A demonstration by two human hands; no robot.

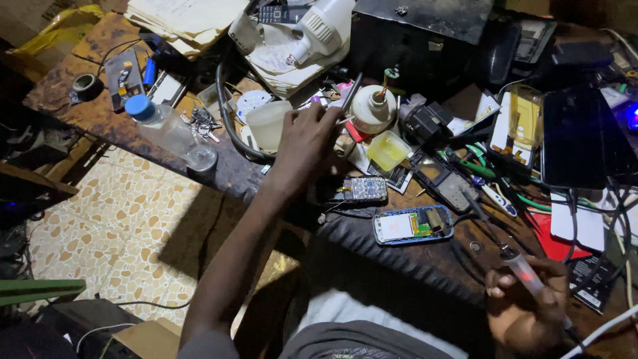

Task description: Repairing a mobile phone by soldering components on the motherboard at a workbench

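My left hand (307, 138) pinched thin tweezers (350, 93); my right hand (525, 302) gripped a soldering iron (510, 256). An opened phone (413, 225) lay at eleven o'clock of it; a plastic bottle (169, 129) stood at nine o'clock on the cluttered worktop (80, 110).

Phone repair workshop, cluttered counter (100, 116), opened blue phone (413, 225), bare keypad board (359, 190), soldering iron (512, 256), tangled cables

Opened phone (413, 225) near bench front edge: small pale blank screen, blue rim. Dark blank smartphone screen (577, 138) at right. Red flat packet (557, 238) below it. Black labelled packet (590, 282) at right edge, beside red one.
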